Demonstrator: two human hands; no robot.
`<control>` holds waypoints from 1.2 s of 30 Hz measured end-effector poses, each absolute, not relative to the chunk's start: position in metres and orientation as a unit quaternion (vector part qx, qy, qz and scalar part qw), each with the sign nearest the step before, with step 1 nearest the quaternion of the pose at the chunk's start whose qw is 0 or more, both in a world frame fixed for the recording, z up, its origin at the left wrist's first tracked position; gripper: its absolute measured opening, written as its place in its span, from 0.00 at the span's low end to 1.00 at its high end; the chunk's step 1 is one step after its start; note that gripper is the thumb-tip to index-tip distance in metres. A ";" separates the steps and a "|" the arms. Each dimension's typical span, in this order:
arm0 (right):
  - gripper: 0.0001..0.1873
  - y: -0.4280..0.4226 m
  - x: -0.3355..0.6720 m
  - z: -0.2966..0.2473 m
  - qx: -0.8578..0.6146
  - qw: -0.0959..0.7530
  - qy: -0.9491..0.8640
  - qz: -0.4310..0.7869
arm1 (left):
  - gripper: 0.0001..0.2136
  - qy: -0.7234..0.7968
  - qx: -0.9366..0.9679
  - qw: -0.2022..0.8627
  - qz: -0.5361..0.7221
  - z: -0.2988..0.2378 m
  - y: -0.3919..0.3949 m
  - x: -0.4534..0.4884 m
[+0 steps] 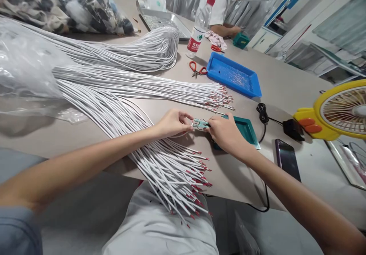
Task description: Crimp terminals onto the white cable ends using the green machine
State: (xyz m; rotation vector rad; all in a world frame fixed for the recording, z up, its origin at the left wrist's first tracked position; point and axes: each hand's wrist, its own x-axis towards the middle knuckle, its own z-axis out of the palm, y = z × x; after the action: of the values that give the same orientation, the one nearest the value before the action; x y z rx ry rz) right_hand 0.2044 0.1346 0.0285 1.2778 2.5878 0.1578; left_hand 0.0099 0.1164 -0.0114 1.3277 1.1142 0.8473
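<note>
My left hand [175, 123] is closed in a pinch on the end of a white cable [183, 134] above the table. My right hand [224, 132] grips a pair of small light-green wire strippers [201, 124], their head touching or very near the cable end at my left fingertips. The exact contact is too small to tell. Under my left forearm a fanned bundle of white cables [162, 163] with red tips hangs over the table edge onto my lap. Beyond it lies a straighter cable bundle [137, 85]. A green tray [251, 130] sits partly hidden behind my right hand.
Further back are a blue tray [234, 74] with small scraps, red-handled cutters [197, 69], a water bottle [198, 34] and a looped cable bundle [162, 49]. To the right are a phone [287, 159] and yellow fan [320, 114]. Another person's hand [233, 31] is across the table.
</note>
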 end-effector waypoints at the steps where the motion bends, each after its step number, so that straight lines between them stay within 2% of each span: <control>1: 0.10 0.134 0.203 0.028 0.437 0.123 0.890 0.053 | 0.13 0.477 0.567 0.567 0.360 -0.012 0.117 0.010; 12: 0.09 0.132 0.199 0.028 0.431 0.099 0.896 0.045 | 0.13 0.493 0.557 0.571 0.348 -0.018 0.118 0.010; 19: 0.18 0.145 0.212 0.026 0.445 -0.030 0.895 0.027 | 0.10 0.495 0.564 0.567 0.339 -0.016 0.117 0.009; 26: 0.19 0.151 0.222 0.025 0.455 -0.062 0.888 0.020 | 0.11 0.489 0.582 0.543 0.355 -0.019 0.118 0.007; 28: 0.18 0.144 0.224 0.026 0.432 -0.132 0.891 0.044 | 0.14 0.481 0.571 0.542 0.386 -0.019 0.118 0.008; 30: 0.18 0.131 0.224 0.023 0.384 -0.253 0.885 0.068 | 0.18 0.471 0.555 0.543 0.418 -0.017 0.116 0.009; 32: 0.18 0.113 0.223 0.015 0.306 -0.354 0.883 0.038 | 0.18 0.456 0.548 0.539 0.449 -0.012 0.111 0.011; 34: 0.18 0.096 0.219 0.000 0.239 -0.393 0.888 -0.023 | 0.14 0.428 0.565 0.519 0.478 -0.007 0.103 0.014; 36: 0.17 0.086 0.216 -0.015 0.213 -0.398 0.889 -0.074 | 0.09 0.396 0.606 0.475 0.501 -0.002 0.094 0.017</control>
State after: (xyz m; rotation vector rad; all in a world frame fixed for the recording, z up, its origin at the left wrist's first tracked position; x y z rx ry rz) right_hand 0.2158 0.0857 -0.0153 0.9183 3.8391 -0.3194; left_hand 0.0167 0.0936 -0.0018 1.4808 0.9678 1.2243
